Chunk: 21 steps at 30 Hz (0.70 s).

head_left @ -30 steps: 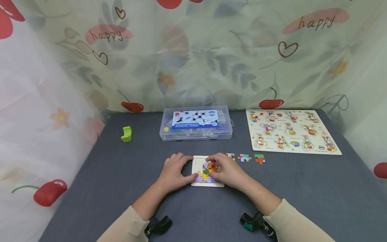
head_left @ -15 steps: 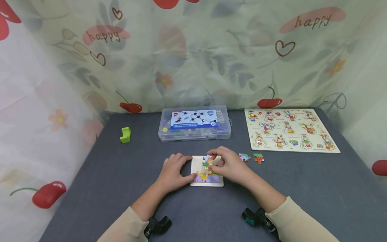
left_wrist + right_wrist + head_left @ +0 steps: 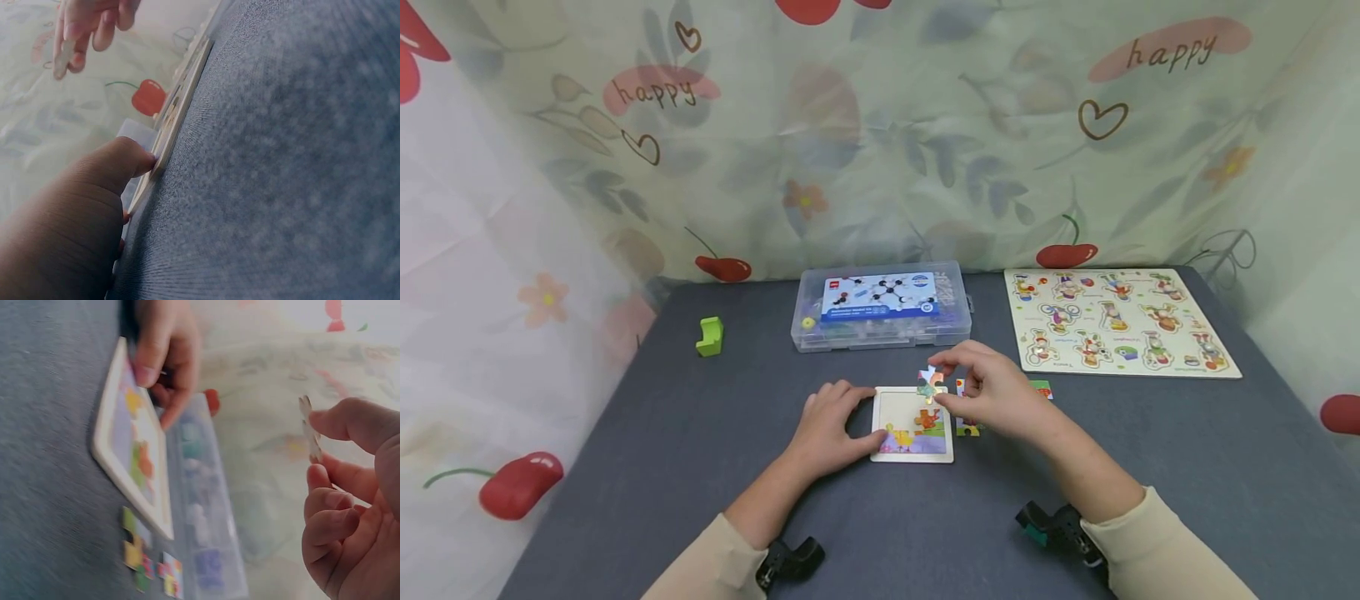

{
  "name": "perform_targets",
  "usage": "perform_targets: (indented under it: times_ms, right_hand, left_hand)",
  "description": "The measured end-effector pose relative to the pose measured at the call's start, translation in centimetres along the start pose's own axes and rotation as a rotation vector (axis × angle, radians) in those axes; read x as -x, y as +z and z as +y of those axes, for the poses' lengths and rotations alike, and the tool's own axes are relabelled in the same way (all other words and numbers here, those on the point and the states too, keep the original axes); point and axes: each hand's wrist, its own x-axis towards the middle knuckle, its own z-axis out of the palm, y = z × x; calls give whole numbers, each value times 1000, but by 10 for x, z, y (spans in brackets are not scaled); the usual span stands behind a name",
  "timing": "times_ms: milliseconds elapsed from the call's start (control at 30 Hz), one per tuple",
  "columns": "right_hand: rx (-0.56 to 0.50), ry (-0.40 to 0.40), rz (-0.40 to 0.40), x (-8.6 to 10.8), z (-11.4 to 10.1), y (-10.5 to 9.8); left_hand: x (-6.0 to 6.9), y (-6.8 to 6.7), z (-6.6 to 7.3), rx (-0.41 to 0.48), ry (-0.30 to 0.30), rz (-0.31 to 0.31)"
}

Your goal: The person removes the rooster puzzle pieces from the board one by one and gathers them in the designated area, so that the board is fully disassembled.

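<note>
My right hand (image 3: 996,392) pinches a small jigsaw piece (image 3: 930,382) between thumb and fingertips, raised over the far right corner of a square puzzle tray (image 3: 912,458). In the right wrist view the piece (image 3: 309,428) appears edge-on, its picture turned out of sight. My left hand (image 3: 831,427) rests along the tray's left side, thumb on the near left rim and index finger at the far left corner. Inside the tray, fitted pieces (image 3: 921,443) fill the near part, with an orange piece (image 3: 927,418) above them; the far left part shows pale backing.
Loose jigsaw pieces (image 3: 967,427) lie right of the tray, another (image 3: 1042,388) partly behind my right hand. Behind stands a clear plastic case (image 3: 880,333) with a blue label. A large picture puzzle board (image 3: 1123,325) lies back right, a green block (image 3: 710,337) back left.
My right hand has lifted the jigsaw piece off the tray and carried it up and away toward the far right corner. My left hand stays in place on the tray.
</note>
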Motion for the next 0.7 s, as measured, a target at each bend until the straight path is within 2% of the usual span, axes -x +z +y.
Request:
perform_targets:
  times_ms: [200,367,533,700]
  right_hand:
    - [-5,2,-21,5,0,-23]
    - [37,12,-19,8,1,-39]
    - [42,53,-17,15,8,-48]
    - [40,74,-56,24,17,-51]
  left_hand:
    - [0,1,-1,-2,7,-1]
    - [0,1,-3,1,14,9]
    - [0,2,-3,-2,14,1]
    - [0,3,-4,5,16,6]
